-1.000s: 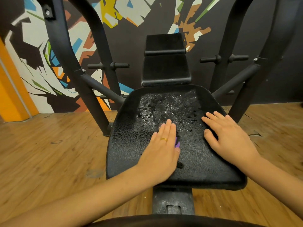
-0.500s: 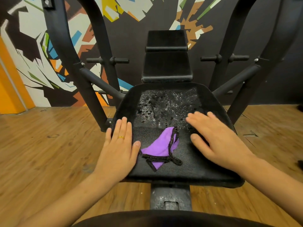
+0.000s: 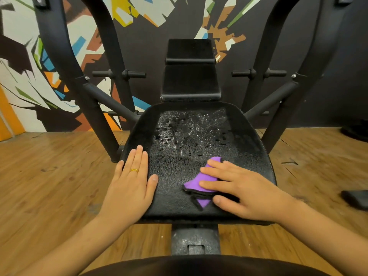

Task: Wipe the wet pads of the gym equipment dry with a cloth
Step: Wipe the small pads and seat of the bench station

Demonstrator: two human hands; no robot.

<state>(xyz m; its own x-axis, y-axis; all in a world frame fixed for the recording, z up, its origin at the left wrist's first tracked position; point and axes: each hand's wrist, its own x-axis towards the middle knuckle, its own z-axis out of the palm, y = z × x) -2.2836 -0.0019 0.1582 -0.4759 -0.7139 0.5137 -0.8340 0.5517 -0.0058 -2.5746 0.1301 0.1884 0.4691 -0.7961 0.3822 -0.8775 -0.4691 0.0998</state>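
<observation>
The right hand presses a purple black-edged cloth onto the wet black padded seat, fingers spread; the left hand lies flat, fingers together.

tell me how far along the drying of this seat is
Done: the near strip of the seat pad looks matte, no beads. In hand: the right hand presses the purple cloth flat there; the left hand rests on the pad's left edge. Left: droplets across the far half.

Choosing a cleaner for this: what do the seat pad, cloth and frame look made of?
Seat pad: likely black vinyl leatherette; pebbled grain, water beads on it. Cloth: soft purple fabric, dark stitched edging; fibre unclear. Frame: matte black tube, probably painted steel.
</observation>
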